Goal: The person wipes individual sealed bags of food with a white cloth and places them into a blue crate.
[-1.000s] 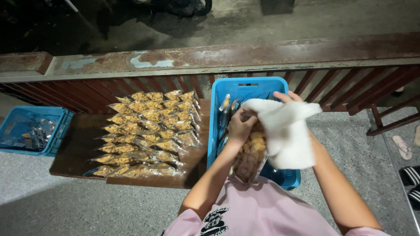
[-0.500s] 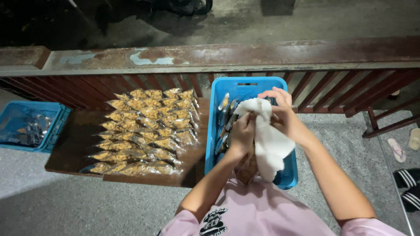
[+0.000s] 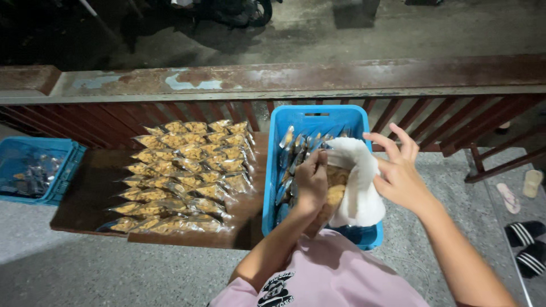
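Observation:
A blue plastic crate [image 3: 273,187] stands in front of me with clear snack packets [image 3: 291,149] lined up along its left side. Inside it sits a white bag [image 3: 362,196] of yellowish snacks [image 3: 335,187]. My left hand [image 3: 311,181] grips the bag's left rim, fingers curled over the opening. My right hand [image 3: 399,170] is just off the bag's right edge, fingers spread and holding nothing. To the left, many filled clear packets [image 3: 187,173] lie in rows on a dark wooden board [image 3: 85,199].
A second blue crate [image 3: 34,170] with packets stands at far left. A rusty metal railing [image 3: 284,79] runs across behind the crates. Sandals [image 3: 526,250] lie on the concrete floor at right. A parked motorbike [image 3: 227,8] is beyond the railing.
The white bag has been lowered into the crate and opened out. My right hand has let go of it and spread its fingers; my left hand stays on the rim.

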